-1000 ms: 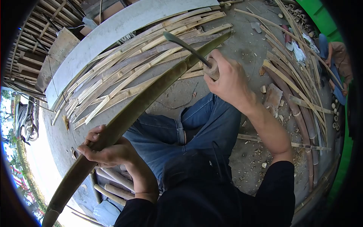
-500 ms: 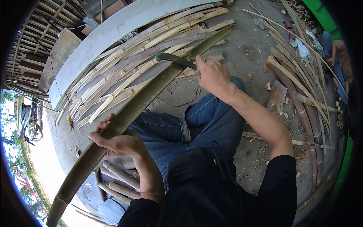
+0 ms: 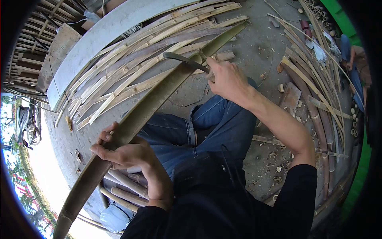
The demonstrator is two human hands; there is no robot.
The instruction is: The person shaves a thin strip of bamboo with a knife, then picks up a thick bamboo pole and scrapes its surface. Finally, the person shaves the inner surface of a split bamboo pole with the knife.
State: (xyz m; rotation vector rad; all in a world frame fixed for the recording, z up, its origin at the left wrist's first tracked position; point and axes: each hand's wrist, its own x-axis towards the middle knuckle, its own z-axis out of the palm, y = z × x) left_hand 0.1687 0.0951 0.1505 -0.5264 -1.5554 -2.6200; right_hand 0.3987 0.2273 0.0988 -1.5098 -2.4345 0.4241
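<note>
A long split half of bamboo [image 3: 157, 99] runs slantwise across my lap, its hollow side facing up. My left hand [image 3: 125, 153] is closed round its lower part, thumb on one edge and fingers on the other. In my right hand [image 3: 230, 81] is the handle of a curved knife [image 3: 181, 58]. Its dark blade lies across the hollow of the bamboo, close to a node near the far end. My fist covers most of the handle.
Many split bamboo strips [image 3: 139, 67] lie ahead on the concrete floor. More bamboo lengths [image 3: 314, 107] and wood chips are at the right, with a seated person [image 3: 354, 65] beyond. Short bamboo poles [image 3: 123, 197] lie by my left elbow. A motorbike [image 3: 30, 123] stands far left.
The knife blade has turned and shows narrower and darker, still over the bamboo near the node. My left hand keeps its hold. The whole view has shifted slightly.
</note>
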